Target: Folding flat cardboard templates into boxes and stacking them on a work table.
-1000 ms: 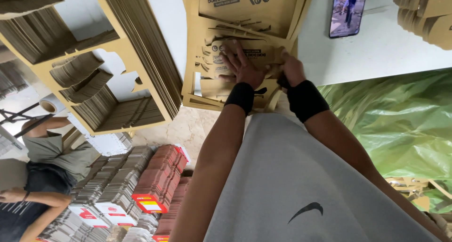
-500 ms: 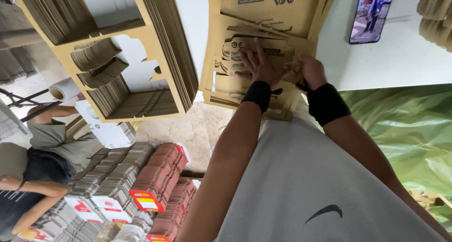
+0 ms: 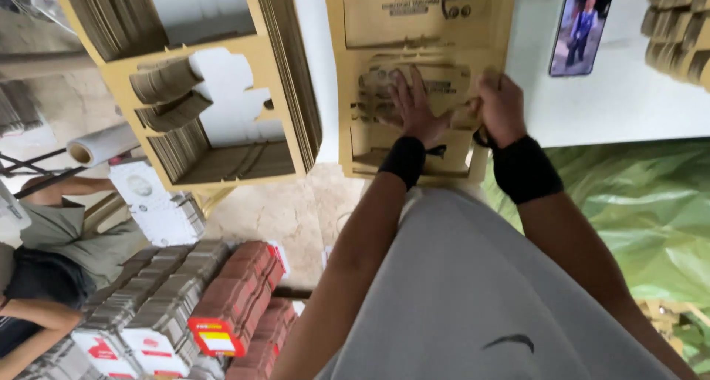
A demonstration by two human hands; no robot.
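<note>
A flat brown die-cut cardboard sheet [image 3: 414, 25] lies on top of a stack on the white table. My left hand [image 3: 413, 106] presses flat on its middle panel, fingers spread. My right hand [image 3: 501, 106] is closed around a small cut-out piece of the sheet at its right edge. Both wrists wear black bands.
A tall stack of punched cardboard frames [image 3: 222, 91] stands to the left. A phone [image 3: 580, 25] with a lit screen lies on the white table [image 3: 629, 99]. Green plastic sheeting [image 3: 651, 217] hangs at the right. Bundled folded boxes [image 3: 222, 306] sit on the floor beside a seated person [image 3: 52, 254].
The view has shifted so the sheet and my hands sit further right and higher. My left hand stays flat on the sheet; my right hand remains gripping at the sheet's right edge.
</note>
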